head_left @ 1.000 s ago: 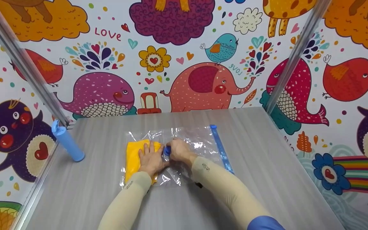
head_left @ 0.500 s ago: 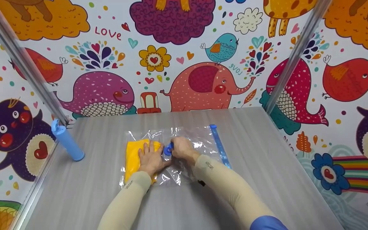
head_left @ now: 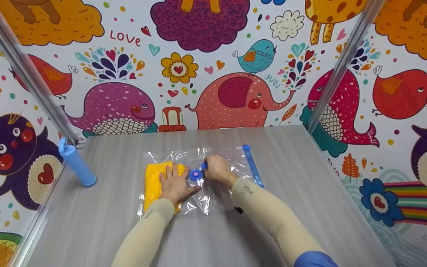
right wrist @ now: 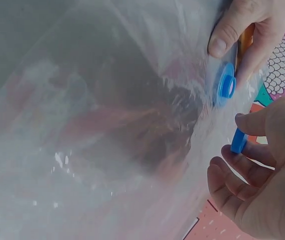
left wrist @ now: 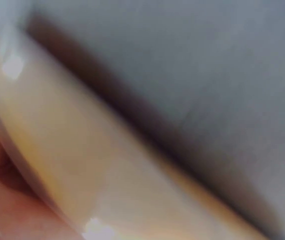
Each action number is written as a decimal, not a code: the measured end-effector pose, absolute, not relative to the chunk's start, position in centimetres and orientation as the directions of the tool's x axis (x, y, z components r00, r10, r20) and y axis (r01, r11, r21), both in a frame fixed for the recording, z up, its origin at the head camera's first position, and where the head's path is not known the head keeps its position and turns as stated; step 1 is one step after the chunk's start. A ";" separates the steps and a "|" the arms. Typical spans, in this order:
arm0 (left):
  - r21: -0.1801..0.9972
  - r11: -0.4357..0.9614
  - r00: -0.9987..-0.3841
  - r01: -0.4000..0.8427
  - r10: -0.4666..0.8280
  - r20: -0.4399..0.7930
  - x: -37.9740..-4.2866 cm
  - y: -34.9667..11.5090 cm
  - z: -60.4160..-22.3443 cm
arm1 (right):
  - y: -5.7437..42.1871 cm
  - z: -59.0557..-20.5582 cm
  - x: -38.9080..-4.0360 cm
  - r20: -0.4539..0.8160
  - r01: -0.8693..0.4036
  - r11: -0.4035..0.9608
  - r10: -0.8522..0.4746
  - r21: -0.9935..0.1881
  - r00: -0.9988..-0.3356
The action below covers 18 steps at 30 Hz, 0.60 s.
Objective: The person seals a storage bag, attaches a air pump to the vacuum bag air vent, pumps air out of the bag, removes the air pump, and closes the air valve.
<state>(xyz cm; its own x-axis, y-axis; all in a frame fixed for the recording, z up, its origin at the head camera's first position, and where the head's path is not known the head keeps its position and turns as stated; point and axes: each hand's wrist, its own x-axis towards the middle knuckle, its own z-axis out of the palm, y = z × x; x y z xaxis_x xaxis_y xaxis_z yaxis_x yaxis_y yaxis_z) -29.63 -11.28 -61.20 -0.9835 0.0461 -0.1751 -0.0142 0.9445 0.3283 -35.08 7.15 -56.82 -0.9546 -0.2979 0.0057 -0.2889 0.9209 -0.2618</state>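
Note:
A clear plastic vacuum storage bag (head_left: 198, 204) lies on the table with a folded yellow cloth (head_left: 152, 185) inside its left part. My left hand (head_left: 175, 185) rests on the bag over the cloth, fingers spread and thumb pointing right. Just beyond that thumb sits the bag's round blue valve (head_left: 195, 174), its threaded neck bare in the right wrist view. My right hand (head_left: 217, 168) pinches a small blue valve cap (right wrist: 239, 141) between thumb and fingers, slightly apart from the valve. The left wrist view is blurred and shows mostly bag and tabletop.
A blue zip strip (head_left: 252, 163) closes off the bag's right end. At the table's left edge stands a light-blue cylinder (head_left: 78, 165) with a looped top. Printed wall panels (head_left: 232, 100) border the grey table (head_left: 98, 222) at the back and sides.
My right hand has lifted the blue cap off the valve and moved it a little right and away, uncovering the valve. My left hand has stayed in place.

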 end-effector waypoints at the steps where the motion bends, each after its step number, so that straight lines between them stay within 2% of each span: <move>1: 0.328 0.945 -0.982 -0.019 0.044 -0.183 -29.7 -11.3 -61.2 | 7.3 -56.7 -35.1 0.004 -0.285 0.922 -0.294 -0.262 -0.956; 10: 0.332 0.943 -0.981 -0.015 0.051 -0.189 -29.7 -11.3 -61.4 | 9.2 -55.2 -35.8 -0.027 -0.233 0.922 -0.253 -0.309 -0.967; 18: 0.317 0.948 -0.981 -0.016 0.047 -0.189 -29.5 -11.5 -61.1 | 10.9 -54.1 -36.1 -0.084 -0.144 0.865 -0.209 -0.481 -0.974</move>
<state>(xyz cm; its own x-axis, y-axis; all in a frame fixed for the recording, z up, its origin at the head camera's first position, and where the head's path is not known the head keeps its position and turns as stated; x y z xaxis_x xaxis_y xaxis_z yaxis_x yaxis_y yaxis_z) -29.54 -11.48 -61.15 -0.9809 0.0469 -0.1889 -0.0156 0.9484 0.3166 -36.07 10.94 -54.13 -0.9743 -0.2089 -0.0841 -0.1438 0.8646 -0.4814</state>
